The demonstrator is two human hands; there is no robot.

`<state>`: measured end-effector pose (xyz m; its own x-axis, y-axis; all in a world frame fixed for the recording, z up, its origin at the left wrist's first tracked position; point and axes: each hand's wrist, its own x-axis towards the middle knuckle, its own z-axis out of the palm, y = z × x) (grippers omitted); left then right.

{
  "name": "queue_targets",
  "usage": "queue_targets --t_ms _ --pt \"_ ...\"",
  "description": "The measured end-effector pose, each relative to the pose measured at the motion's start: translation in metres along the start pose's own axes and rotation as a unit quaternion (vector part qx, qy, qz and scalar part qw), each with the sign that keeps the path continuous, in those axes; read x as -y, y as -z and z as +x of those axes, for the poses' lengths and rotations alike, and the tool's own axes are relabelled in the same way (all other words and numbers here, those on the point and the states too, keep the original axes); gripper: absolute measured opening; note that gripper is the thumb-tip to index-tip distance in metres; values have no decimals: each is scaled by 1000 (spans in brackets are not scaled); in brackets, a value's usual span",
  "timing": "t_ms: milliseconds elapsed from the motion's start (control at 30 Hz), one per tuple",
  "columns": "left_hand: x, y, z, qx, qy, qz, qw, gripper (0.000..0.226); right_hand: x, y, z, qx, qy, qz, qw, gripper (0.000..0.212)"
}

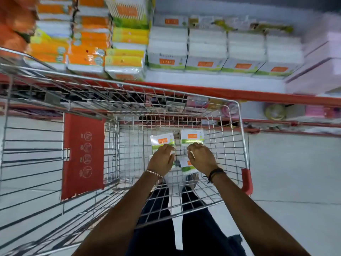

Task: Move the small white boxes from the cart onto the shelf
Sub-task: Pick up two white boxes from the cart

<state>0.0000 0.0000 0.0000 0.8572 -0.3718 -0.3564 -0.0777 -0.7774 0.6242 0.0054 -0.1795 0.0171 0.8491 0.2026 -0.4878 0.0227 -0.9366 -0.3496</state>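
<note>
Three small white boxes with orange labels and green edges lie on the floor of the wire cart (241, 137). My left hand (162, 158) reaches down with its fingers curled over the left box (162, 141). Over the near box (185, 166), my right hand (202, 157) closes its curled fingers on the box's upper right corner. The far right box (192, 136) lies free just beyond my right fingertips. Above the cart, the shelf (212, 79) holds a row of stacked matching white boxes (205, 50).
Orange and yellow packs (86, 50) fill the shelf's left part, and pink packs (321, 58) fill its right. A red shelf edge (258, 96) runs just past the cart's far rim. The cart's red child-seat flap (83, 156) stands at the left. Lower shelves hold small goods.
</note>
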Motion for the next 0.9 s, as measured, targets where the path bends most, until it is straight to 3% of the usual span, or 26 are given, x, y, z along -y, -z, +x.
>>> queue_targets --t_ms 133,300,500,667,900 --pt "33 -30 -2 67 108 30 991 41 -9 -27 11 87 -21 -20 996 36" --pt "64 -59 -2 102 224 89 965 70 -26 -64 22 137 -18 -93 986 64" --pt "76 -76 4 40 219 103 970 74 -46 -85 27 130 -1 -103 986 70" --pt "82 -79 5 54 232 98 966 77 -49 -91 35 68 1 -76 995 47" --pt "86 -78 2 80 152 94 981 57 -54 -97 30 140 -1 -132 981 58"
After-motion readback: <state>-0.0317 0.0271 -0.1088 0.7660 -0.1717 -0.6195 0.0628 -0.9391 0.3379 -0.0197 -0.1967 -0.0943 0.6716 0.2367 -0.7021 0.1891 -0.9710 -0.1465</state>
